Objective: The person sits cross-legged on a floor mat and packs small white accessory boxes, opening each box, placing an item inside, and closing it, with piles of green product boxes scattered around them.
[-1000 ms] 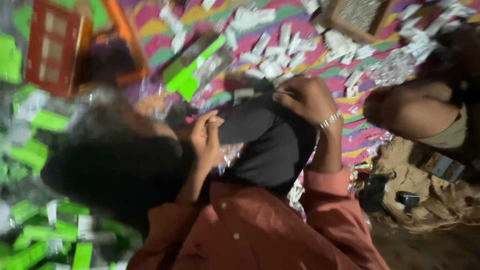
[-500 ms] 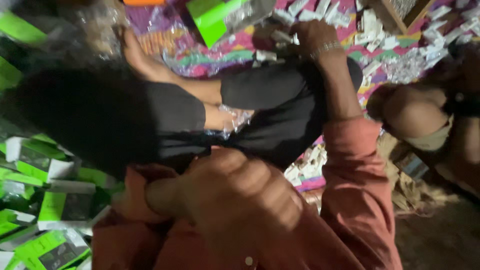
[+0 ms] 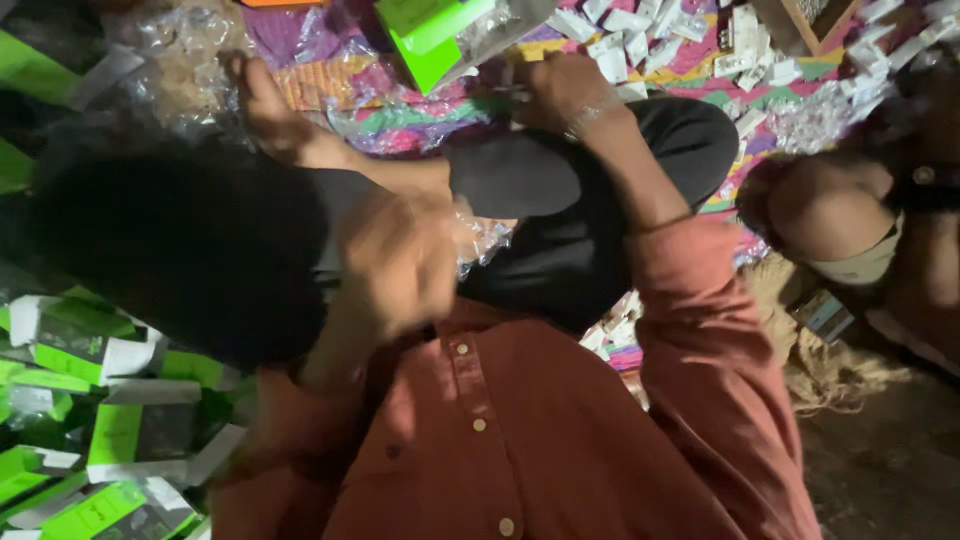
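Since 0.5 s ago our left hand [image 3: 395, 262] has risen, blurred, grip untellable. Our right hand [image 3: 560, 92] pinches something small beside the green box [image 3: 430, 35], far nearer it.

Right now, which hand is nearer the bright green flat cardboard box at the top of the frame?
Right. The right hand reaches out beside the bright green flat cardboard box, just below it. The left hand is raised close to the chest, well away and blurred.

Around the striped mat [image 3: 760, 85]: a bright green box [image 3: 430, 40] at its top edge, small white packets [image 3: 640, 30] scattered across it, and green-and-white boxes [image 3: 110, 430] piled, seemingly loosely, off its lower left.
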`<action>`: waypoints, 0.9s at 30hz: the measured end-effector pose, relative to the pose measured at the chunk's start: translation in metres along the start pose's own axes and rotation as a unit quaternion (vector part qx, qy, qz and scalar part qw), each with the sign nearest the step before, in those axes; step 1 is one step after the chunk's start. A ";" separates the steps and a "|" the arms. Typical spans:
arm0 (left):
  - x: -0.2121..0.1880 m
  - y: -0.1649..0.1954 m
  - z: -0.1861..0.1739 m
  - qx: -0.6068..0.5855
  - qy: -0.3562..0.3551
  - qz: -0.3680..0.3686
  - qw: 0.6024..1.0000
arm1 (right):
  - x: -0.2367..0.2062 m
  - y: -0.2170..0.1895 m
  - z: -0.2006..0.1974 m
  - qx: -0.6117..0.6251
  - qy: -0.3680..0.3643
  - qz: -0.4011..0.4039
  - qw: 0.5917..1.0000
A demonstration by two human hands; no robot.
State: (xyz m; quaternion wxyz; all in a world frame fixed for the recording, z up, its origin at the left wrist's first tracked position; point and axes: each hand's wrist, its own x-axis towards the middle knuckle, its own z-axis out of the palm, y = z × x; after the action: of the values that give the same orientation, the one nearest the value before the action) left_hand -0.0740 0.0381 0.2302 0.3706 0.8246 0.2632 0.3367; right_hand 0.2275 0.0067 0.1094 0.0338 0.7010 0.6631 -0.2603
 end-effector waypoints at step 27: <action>-0.045 -0.133 0.097 -0.685 0.115 -0.376 0.613 | -0.037 -0.075 -0.006 0.260 0.148 -0.080 0.951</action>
State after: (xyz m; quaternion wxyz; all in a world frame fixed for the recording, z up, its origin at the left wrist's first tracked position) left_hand -0.0537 0.0433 0.0607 0.8884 0.1144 0.2839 0.3420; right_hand 0.1590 -0.0161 0.1527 -0.2690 0.6607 0.6240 -0.3190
